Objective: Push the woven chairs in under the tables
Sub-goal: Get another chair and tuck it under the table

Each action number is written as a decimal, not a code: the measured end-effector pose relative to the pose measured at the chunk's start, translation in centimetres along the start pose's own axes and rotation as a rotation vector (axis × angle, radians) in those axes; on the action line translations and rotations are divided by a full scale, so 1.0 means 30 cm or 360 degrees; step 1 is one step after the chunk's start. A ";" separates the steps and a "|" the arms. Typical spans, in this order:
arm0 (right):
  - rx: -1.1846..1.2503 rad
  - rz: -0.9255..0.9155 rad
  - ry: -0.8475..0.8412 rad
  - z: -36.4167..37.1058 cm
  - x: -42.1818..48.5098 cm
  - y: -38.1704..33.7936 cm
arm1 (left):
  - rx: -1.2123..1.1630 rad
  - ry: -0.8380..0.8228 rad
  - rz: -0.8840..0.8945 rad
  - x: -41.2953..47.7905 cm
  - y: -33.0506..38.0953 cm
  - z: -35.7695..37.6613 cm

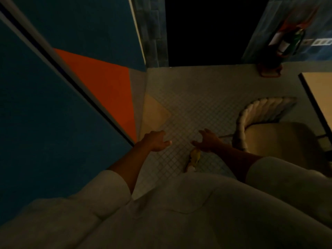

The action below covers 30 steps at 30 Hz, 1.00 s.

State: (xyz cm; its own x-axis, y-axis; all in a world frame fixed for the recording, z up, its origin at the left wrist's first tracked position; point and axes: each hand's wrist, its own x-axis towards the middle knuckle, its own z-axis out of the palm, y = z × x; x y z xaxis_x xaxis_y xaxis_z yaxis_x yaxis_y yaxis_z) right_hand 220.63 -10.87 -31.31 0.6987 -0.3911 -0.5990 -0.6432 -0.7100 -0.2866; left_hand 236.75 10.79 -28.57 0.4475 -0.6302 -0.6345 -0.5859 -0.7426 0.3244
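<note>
Your woven chair (265, 109) stands just right of your right hand (206, 141), its curved rope-wrapped back turned toward you and its pale cushioned seat facing the tabletop (321, 97) beyond it. Your left hand (156, 141) is farther from the chair. Both hands are loosely curled, holding nothing, clear of the chair.

- The left hand (156, 141) and the right hand (207, 142) are held out over the tiled floor (188, 105). Their fingers are loose and hold nothing.
- A woven chair (260, 112) stands just right of the right hand, not touching it.
- A table (319, 94) edge is beside the chair.
- A blue and orange wall (80, 69) is on the left.
- A dark doorway (206, 29) is ahead.
</note>
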 end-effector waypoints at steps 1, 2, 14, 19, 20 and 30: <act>0.0017 0.0009 -0.0012 -0.007 0.044 0.001 | 0.0012 -0.0022 -0.0022 0.036 -0.004 -0.011; 0.0016 0.0004 -0.0018 -0.013 0.074 0.006 | 0.0035 -0.0046 -0.0032 0.059 -0.002 -0.017; 0.0395 0.0347 -0.0188 -0.332 0.634 0.328 | 0.0410 -0.0255 0.0001 0.682 0.194 -0.426; 0.0414 0.0432 -0.0211 -0.596 0.766 0.350 | 0.0296 -0.0221 0.0100 0.891 0.348 -0.631; 0.0434 0.0435 -0.0217 -0.640 0.798 0.356 | 0.0270 -0.0218 0.0112 0.934 0.381 -0.677; 0.0509 0.0675 -0.0178 -0.853 1.048 0.511 | 0.0258 -0.0385 0.0169 1.454 0.475 -0.934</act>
State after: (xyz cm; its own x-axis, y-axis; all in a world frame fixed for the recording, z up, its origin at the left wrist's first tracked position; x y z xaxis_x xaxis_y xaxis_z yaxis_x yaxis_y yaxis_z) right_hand 240.76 -49.04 -35.41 0.3310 -0.5275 -0.7824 -0.9368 -0.2830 -0.2056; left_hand 266.84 -33.64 -31.97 0.2157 -0.6155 -0.7581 -0.7295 -0.6176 0.2938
